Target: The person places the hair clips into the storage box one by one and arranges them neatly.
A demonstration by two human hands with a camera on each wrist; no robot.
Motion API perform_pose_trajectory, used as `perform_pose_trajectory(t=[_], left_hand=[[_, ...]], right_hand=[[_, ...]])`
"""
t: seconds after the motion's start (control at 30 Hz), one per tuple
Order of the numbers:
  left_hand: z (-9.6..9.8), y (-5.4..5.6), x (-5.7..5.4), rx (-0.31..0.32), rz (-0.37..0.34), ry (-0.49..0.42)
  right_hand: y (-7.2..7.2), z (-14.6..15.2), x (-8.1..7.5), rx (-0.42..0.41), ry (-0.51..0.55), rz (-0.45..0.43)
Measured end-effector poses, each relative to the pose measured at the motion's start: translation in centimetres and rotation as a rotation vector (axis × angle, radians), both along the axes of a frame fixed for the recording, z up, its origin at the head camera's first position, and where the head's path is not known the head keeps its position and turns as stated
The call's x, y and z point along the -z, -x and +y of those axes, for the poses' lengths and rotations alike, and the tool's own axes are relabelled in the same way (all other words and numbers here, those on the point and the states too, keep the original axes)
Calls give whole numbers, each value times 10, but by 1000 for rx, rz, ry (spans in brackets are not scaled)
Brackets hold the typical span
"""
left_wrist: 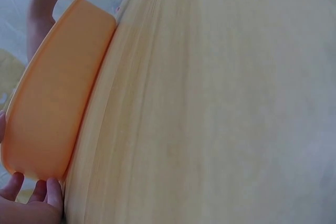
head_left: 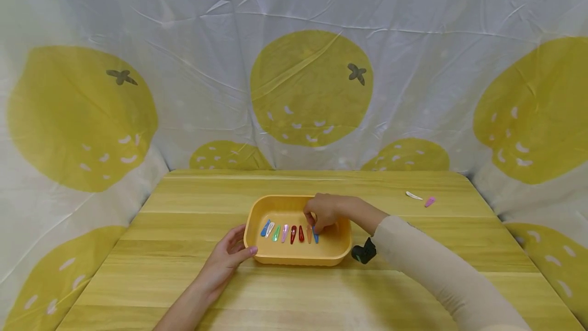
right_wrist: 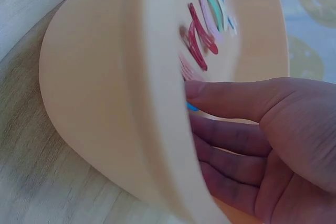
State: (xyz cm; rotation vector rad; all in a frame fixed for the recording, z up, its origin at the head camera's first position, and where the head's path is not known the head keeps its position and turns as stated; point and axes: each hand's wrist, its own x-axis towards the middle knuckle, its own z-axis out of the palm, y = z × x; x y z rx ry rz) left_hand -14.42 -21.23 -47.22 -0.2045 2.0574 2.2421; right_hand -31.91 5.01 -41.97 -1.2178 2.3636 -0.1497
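Note:
A yellow plastic tray rests on the table with a row of snap hair clips inside. From left to right lie a blue clip, a white one, a green one, a pink one, two red ones and an orange one. My left hand grips the tray's left end, thumb over the rim. Reaching into the tray, my right hand pinches a blue hair clip at the row's right end. Its fingertips partly hide that clip.
Beyond the tray, to the right, a white hair clip and a pink hair clip lie on the wooden table. A curtain with yellow fruit prints hangs behind and at both sides.

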Motion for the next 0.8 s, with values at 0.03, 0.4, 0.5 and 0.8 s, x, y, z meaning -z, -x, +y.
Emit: perform_pose_trajectory(t=[0.03,0.4,0.5,0.8], left_hand=[[0,0,0,-1,-2,1],[0,-1,1,-9,-4,7],[1,0,1,-8,-5,6],[1,-1,1,-10,-8,2]], right_hand=[[0,1,-1,-3,4,-2],[-1,13,-16,-30,80,-27],[-1,16,-22,-32,103,-52],[4,29,-33,-34,169,-80]])
